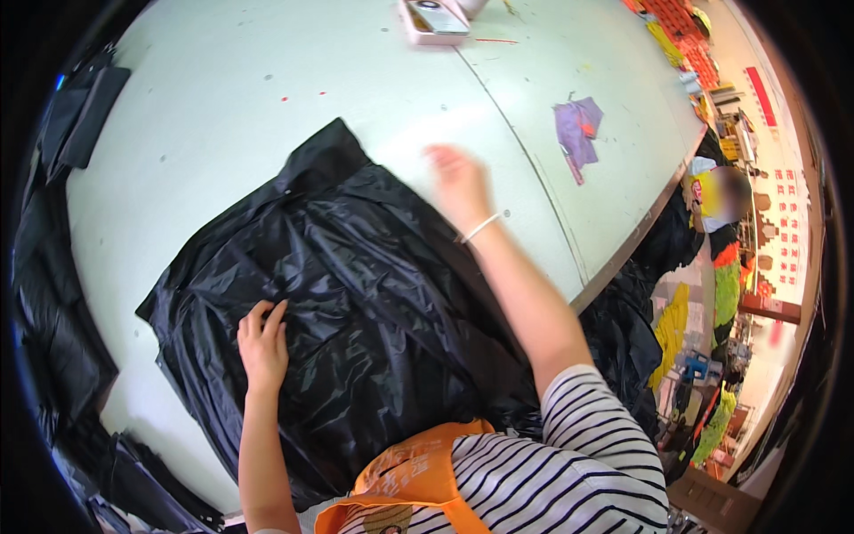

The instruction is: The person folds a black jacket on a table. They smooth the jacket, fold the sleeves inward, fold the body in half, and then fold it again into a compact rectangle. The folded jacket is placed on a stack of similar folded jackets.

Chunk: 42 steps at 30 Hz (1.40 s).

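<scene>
A shiny black garment (pixel 356 294) lies spread and wrinkled over the table, its stiff collar-like band (pixel 329 160) pointing to the far side. My left hand (pixel 264 347) rests on the left part of the fabric, fingers extended and slightly apart. To the right of the band, my right hand (pixel 458 182) is apart from the garment, over the pale tabletop. Motion smears its fingers, so whether they hold anything is unclear.
Dark garments (pixel 53 303) hang along the table's left edge. A pink-framed device (pixel 434 22) stands at the far side, and a purple cloth scrap (pixel 578 132) lies right. Beyond the right edge are black fabric (pixel 618 329), a person (pixel 712 196) and coloured cloth piles.
</scene>
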### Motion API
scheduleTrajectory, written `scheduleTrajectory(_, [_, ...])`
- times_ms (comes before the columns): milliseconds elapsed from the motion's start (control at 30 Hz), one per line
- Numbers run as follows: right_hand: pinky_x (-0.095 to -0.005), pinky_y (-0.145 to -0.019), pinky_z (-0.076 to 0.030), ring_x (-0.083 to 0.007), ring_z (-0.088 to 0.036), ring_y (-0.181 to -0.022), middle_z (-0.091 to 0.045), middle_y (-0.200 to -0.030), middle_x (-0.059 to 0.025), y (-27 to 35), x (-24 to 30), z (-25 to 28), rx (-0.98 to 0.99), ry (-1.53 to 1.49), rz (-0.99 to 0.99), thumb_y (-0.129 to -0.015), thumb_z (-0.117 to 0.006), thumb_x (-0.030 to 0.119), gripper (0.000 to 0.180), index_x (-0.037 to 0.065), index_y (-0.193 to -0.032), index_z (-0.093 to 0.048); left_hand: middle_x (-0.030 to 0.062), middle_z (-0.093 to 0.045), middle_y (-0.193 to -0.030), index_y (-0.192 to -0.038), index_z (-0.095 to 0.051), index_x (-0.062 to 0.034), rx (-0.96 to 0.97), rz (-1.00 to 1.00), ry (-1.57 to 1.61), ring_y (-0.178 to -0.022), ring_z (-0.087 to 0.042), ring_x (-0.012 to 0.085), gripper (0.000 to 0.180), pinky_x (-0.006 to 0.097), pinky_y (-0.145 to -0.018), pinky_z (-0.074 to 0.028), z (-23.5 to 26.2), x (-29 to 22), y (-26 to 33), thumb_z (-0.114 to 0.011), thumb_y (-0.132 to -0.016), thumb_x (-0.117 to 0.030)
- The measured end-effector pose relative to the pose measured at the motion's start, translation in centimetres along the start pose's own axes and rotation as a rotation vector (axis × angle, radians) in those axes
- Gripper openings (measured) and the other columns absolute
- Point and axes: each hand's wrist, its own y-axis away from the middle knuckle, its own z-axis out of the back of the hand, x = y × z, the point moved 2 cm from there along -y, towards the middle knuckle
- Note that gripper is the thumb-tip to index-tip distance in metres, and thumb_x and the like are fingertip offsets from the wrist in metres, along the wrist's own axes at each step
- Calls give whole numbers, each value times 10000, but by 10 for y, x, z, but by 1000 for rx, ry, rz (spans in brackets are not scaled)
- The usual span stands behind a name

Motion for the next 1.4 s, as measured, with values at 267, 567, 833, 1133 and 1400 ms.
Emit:
scheduleTrajectory(267, [-457,-790,-473,-367,-603,-913,-634,-931,-194,-70,-179,243,-429,1196,45,-869,-532,139,186,6,-934,-644,70,-591,-1031,-1049,-691,-109,-11,59,53,-868,-556,268,302,369,-790,-452,8,3,-8,-665,-748,-88])
scheduleTrajectory(567, [-221,-508,-414,-65,-452,-559,-526,-806,-7,-11,-41,30,146,126,-217,-978,-459,210,262,53,-1170,-545,70,-523,-650,-652,-578,-38,-351,405,-113,-668,-557,264,351,357,-574,-439,0,12,-54,-774,-721,-321])
scheduleTrajectory(833, [-233,-543,-403,-55,-465,-568,-560,-630,5,60,89,-190,475,-79,27,-830,-697,177,205,-16,-893,-671,65,-599,-1022,-1069,-613,-60,-621,420,106,-898,-612,236,442,333,-734,-511,-3,29,-89,-786,-683,-188])
scheduleTrajectory(1133, [-266,-544,-424,-90,-497,-549,-589,-614,-30,43,91,-246,515,83,-49,-798,-719,183,209,-18,-786,-662,80,-646,-934,-1054,-669,-51,-488,470,395,-611,-556,185,311,296,-592,-460,13,57,-95,-705,-747,-91])
scheduleTrajectory(1400, [-237,-580,-401,-68,-452,-626,-524,-703,15,45,100,-237,480,-51,90,-893,-644,236,246,14,-898,-539,-14,-641,-766,-955,-694,28,-299,658,1032,-601,-467,28,222,207,-522,-371,42,81,-93,-723,-794,-122])
